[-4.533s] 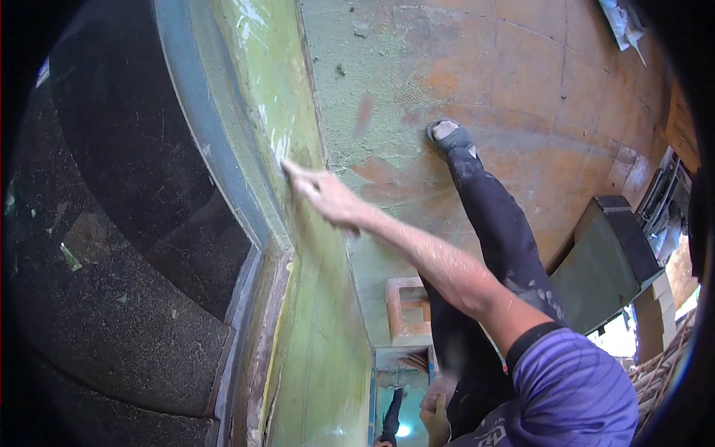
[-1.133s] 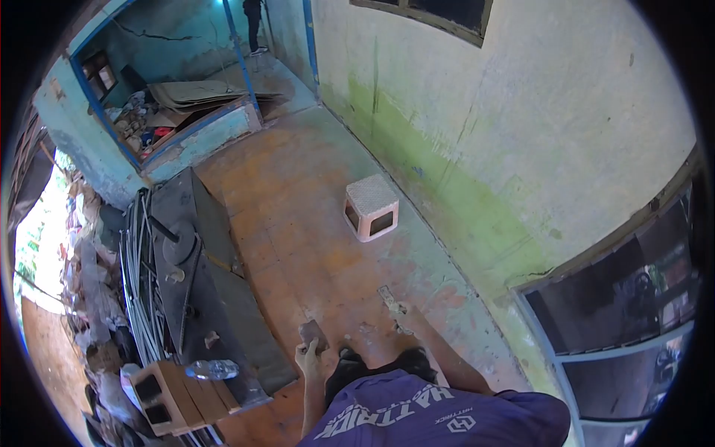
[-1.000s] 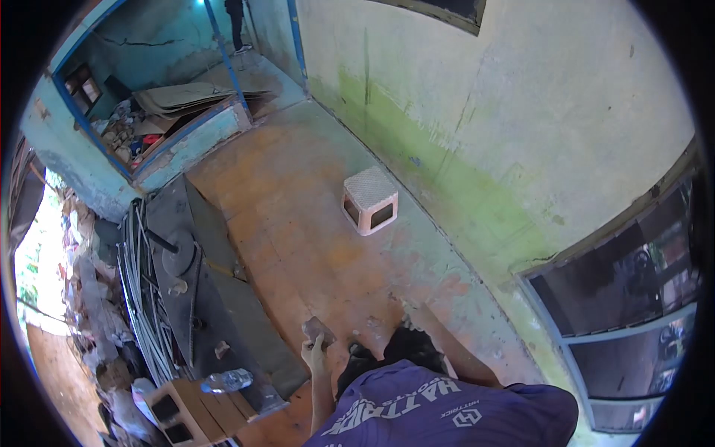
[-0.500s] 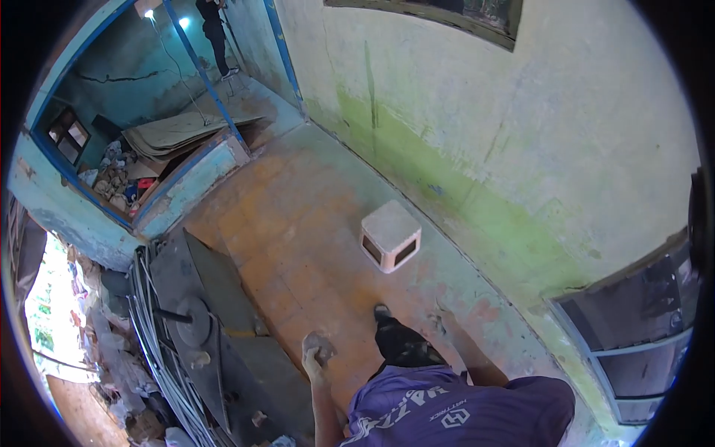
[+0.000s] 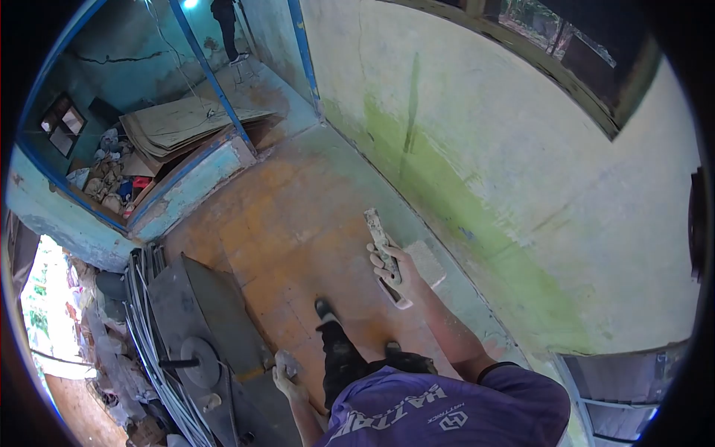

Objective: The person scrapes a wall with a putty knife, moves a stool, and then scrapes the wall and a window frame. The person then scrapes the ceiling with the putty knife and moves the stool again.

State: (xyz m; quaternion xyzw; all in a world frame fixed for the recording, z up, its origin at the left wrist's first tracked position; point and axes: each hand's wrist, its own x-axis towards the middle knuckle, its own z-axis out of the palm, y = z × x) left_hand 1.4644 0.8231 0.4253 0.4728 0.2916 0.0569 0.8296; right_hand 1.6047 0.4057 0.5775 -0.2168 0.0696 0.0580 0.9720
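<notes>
The left hand [image 5: 288, 383] is gripping a small greyish piece [image 5: 287, 363] near the dark box [image 5: 212, 309]; the right hand [image 5: 401, 270], farther out, is clasping a whitened flat tool [image 5: 375, 223] and partly hiding the pale stool [image 5: 429, 264]. Beyond, another person [image 5: 226, 28] is standing in the blue-walled room [image 5: 123, 37].

Stained floor [image 5: 272, 238] — pale stool [image 5: 427, 264] standing on it

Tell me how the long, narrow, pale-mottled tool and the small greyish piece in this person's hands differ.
The long, narrow, pale-mottled tool is slim; the small greyish piece is stubbier. The tool is blotched pale and dark; the piece looks more evenly grey. The tool is in the right hand; the piece is in the left hand, lower in the picture. Both are hand-held.
</notes>
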